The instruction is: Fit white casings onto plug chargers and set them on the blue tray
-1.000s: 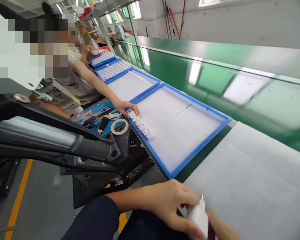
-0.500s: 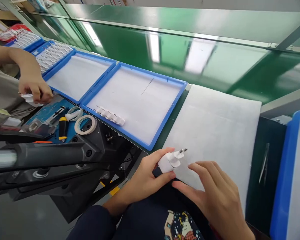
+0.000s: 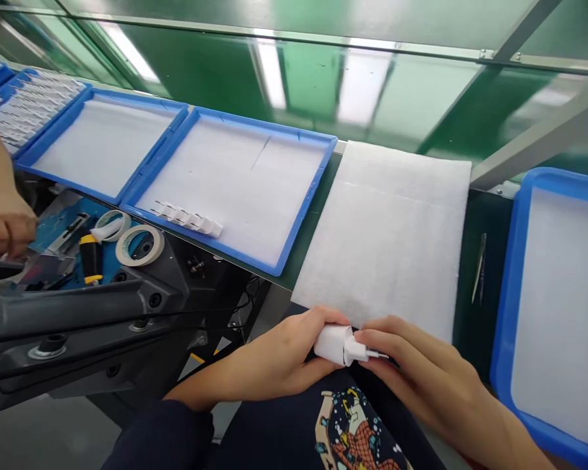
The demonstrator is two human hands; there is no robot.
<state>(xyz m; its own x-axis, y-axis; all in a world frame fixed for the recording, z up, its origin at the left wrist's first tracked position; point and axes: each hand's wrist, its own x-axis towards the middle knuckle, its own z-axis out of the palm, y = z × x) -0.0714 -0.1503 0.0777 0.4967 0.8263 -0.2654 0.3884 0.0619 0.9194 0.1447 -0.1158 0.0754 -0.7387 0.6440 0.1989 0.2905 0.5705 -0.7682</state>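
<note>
A white plug adapter (image 3: 334, 344) with two metal pins is held above my lap, near the front edge of the white foam sheet (image 3: 392, 228). My left hand (image 3: 289, 356) grips its wide body between thumb and fingers. The fingers of my right hand (image 3: 421, 365) are closed on the narrower pin end, with the pins pointing right. Several similar white adapters (image 3: 189, 219) lie in a row at the front of a blue tray (image 3: 301, 225) lined with white.
Further blue trays (image 3: 117, 197) stand to the left, one full of white adapters (image 3: 34, 108). Another blue tray (image 3: 507, 274) and tweezers (image 3: 479, 267) are at right. Tape rolls (image 3: 140, 245), a yellow-black tool (image 3: 91, 260), a black metal arm (image 3: 78, 307) and another person's hand (image 3: 4, 222) are at left.
My right hand has closed in on the adapter's pin end, and the adapter has turned so its pins point right. The other person's hand and the trays sit further left in view.
</note>
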